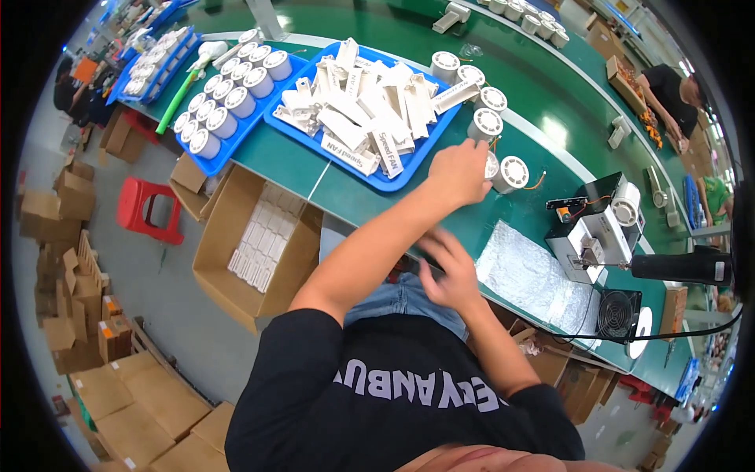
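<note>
My left hand (464, 171) reaches across the green bench, fingers curled around a white round fan unit (491, 165) that is partly hidden by the hand. Beside it stands another white fan unit (514, 172) with a slotted top and thin coloured wires. More of these units, such as the fan unit (486, 123), form a loose row leading away from me. My right hand (448, 271) is near the bench's front edge, fingers apart and somewhat blurred, with nothing seen in it. Left of my left hand, a blue tray (387, 186) bears a heap of white plastic handle-like casings (346, 126).
Farther left, another blue tray (211, 167) holds rows of white cylinders. Bubble wrap (523, 271) lies at right, beside a black-and-white bench fixture (586, 236) and a small black fan (619, 313). An open carton (212, 267) of white parts stands below the bench. A co-worker (672, 94) sits across.
</note>
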A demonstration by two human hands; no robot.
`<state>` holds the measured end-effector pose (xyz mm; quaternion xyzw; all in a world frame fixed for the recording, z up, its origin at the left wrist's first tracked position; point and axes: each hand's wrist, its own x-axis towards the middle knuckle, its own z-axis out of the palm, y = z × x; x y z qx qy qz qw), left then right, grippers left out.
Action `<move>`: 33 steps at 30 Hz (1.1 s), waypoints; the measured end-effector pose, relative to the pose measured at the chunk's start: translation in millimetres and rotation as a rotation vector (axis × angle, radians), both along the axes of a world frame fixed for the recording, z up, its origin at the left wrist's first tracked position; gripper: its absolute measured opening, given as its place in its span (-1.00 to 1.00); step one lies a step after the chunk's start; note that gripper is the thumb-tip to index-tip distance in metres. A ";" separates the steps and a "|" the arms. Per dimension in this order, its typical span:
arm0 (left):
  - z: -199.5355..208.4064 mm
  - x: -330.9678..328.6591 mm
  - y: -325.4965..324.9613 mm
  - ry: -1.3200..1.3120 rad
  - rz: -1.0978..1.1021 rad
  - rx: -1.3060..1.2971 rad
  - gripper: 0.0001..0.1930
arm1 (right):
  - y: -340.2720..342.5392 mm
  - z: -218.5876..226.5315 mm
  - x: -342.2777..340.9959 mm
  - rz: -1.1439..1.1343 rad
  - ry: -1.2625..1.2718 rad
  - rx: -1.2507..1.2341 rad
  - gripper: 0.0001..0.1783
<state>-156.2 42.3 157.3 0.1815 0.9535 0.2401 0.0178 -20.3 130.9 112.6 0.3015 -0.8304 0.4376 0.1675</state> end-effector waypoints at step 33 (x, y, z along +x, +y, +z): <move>-32.9 62.3 -8.6 0.042 -0.203 0.982 -0.89 | 96.9 7.4 9.7 -0.272 -0.488 -0.687 -0.40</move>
